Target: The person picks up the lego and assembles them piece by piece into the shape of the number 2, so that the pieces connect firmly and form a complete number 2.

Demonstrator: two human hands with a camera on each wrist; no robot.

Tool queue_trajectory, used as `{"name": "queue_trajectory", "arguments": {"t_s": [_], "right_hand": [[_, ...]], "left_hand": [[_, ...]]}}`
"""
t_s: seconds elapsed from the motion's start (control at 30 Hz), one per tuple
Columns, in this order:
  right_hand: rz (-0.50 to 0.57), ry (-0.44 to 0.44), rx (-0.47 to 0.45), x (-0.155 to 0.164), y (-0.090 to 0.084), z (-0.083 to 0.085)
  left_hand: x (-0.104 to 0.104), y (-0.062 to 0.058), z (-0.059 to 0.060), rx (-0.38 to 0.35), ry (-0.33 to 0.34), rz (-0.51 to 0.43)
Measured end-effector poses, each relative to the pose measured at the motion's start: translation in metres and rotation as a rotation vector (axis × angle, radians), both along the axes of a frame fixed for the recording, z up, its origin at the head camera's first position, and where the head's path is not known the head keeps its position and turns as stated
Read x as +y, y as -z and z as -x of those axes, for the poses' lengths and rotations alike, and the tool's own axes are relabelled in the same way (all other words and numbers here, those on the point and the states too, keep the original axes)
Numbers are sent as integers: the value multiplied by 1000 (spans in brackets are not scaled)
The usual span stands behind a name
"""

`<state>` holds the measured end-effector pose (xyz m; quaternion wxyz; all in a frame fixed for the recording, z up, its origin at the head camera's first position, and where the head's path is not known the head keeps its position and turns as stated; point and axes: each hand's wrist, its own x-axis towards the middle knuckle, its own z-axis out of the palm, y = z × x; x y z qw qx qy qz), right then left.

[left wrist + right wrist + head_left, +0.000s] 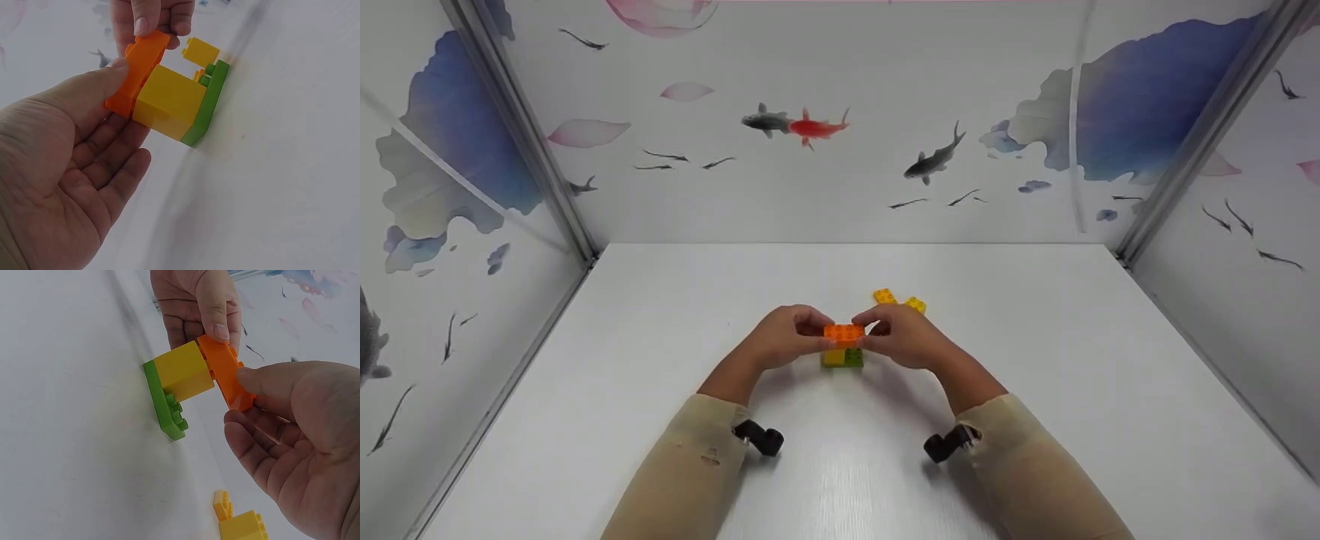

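Note:
An orange toy building brick (844,332) is pinched at its left end by my left hand (787,337) and at its right end by my right hand (905,336). In the left wrist view it lies right over the studs of a tall yellow brick (170,104). That yellow brick stands on one half of a flat green brick (161,400), whose other half shows bare studs. The green piece rests on the white table. Both thumbs press the near side of the orange brick, with fingers behind it.
Beyond my right hand lie a flat orange-yellow brick (884,297) and a yellow brick (916,304), the latter partly hidden by the hand. White printed panels (840,202) enclose the white table (840,480) at the back and sides.

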<state>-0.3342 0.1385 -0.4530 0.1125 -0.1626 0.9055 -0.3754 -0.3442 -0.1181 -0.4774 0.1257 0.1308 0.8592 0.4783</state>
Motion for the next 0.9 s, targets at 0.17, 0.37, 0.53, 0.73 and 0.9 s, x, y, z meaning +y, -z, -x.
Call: {"name": "queue_trajectory", "arguments": {"t_s": [0.17, 0.37, 0.53, 0.73, 0.9], "right_hand": [[32, -22, 23, 1, 1, -2], [44, -16, 1, 0, 1, -1], [36, 0, -24, 0, 3, -1], [34, 14, -38, 0, 3, 0], [40, 15, -42, -2, 3, 0]], "left_hand": [[1, -2, -2, 24, 6, 14], [2, -3, -2, 14, -12, 33], [3, -2, -1, -8, -20, 43], [3, -2, 0, -21, -19, 37], [1, -2, 0, -25, -23, 30]]}}
